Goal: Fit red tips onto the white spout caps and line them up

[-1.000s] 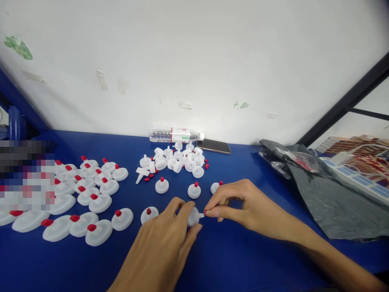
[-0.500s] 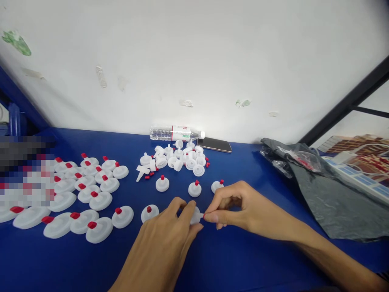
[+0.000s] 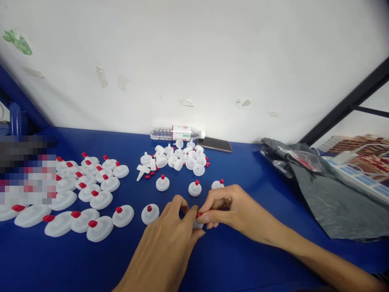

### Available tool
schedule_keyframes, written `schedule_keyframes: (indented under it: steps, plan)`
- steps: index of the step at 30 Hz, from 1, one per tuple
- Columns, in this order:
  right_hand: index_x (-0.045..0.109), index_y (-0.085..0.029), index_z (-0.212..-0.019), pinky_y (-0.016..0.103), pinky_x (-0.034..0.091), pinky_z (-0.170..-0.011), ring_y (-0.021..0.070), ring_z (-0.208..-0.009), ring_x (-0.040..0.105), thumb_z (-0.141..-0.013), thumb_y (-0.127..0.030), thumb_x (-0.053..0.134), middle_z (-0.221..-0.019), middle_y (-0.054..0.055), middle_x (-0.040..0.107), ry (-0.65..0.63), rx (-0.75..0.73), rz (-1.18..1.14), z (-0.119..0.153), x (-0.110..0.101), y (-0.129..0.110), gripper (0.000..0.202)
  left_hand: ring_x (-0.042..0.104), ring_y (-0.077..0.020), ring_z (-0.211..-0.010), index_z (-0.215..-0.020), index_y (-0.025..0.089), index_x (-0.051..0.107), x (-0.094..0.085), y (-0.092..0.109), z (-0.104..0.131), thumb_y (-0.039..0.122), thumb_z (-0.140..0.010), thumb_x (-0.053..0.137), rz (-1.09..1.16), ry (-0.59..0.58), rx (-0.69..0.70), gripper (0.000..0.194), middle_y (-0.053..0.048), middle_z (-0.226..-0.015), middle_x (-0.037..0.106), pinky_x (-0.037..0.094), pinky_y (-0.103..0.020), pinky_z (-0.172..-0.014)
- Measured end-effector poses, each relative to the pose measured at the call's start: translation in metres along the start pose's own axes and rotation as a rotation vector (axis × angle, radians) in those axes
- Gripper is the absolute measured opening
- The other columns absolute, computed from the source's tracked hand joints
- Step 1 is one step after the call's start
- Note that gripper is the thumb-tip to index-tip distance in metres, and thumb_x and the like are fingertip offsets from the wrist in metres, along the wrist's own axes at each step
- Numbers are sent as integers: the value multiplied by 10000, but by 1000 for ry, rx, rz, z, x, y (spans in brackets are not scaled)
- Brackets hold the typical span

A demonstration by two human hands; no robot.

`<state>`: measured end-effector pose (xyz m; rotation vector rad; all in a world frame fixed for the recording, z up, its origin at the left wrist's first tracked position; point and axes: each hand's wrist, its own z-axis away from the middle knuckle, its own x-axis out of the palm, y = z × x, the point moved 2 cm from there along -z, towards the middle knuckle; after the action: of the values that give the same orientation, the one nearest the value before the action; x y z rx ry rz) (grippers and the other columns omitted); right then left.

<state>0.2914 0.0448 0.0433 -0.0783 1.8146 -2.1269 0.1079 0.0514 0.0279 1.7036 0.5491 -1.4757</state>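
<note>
My left hand (image 3: pixel 166 237) is closed around a white plastic nozzle cap (image 3: pixel 198 225), mostly hidden by my fingers. My right hand (image 3: pixel 232 207) pinches a small red tip (image 3: pixel 199 215) at the top of that cap. Just left of my hands sits a white cap with a red tip (image 3: pixel 150 214). Beyond them stand a few more red-tipped caps, one (image 3: pixel 195 188) in the middle and another (image 3: pixel 218 185) partly behind my right hand. Further back lies a heap of white caps without tips (image 3: pixel 178 156), with loose red tips (image 3: pixel 147 177) at its edge.
Many red-tipped white caps (image 3: pixel 99 229) spread over the left of the blue table (image 3: pixel 243 259). A clear bottle (image 3: pixel 164 133) and a phone (image 3: pixel 215 144) lie by the wall. A grey plastic bag (image 3: pixel 340 202) covers the right side.
My right hand has moved slightly left, bringing the red tip against the cap. The cap has turned from sideways to more upright in my left hand.
</note>
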Motion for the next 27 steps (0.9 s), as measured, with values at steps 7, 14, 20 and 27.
schedule_keyframes:
  steps: [7, 14, 20, 27]
  plan:
    - [791, -221, -908, 193, 548, -620, 112, -636, 685, -781, -344, 866, -745, -12, 756, 138, -103, 84, 3, -19, -20, 192, 751, -256, -890, -1315, 238, 647, 5, -5, 5, 242, -950, 619, -62, 143, 38, 366, -100, -1194, 690, 586, -274, -519]
    - [801, -247, -943, 193, 505, -571, 112, -608, 646, -907, -415, 735, -687, -9, 720, 370, -241, 350, 12, -31, -35, 184, 744, -232, -886, -1267, 312, 673, -39, -22, 20, 321, -1067, 360, -50, 369, 36, 372, -47, -1168, 712, 584, -301, -577]
    - [784, -248, -943, 211, 502, -550, 126, -583, 635, -892, -423, 745, -648, -9, 699, 394, -289, 340, 12, -32, -34, 186, 680, -323, -1007, -1193, 227, 705, -84, -71, -12, 230, -994, 481, -328, 283, -74, 299, -96, -1113, 713, 545, -442, -823]
    - [801, -249, -914, 266, 508, -532, 160, -560, 626, -834, -481, 786, -627, 7, 687, 388, -271, 352, 10, -27, -30, 245, 685, -278, -931, -954, 200, 702, -94, -96, -40, 207, -950, 491, -362, 143, -83, 211, -89, -959, 727, 473, -318, -689]
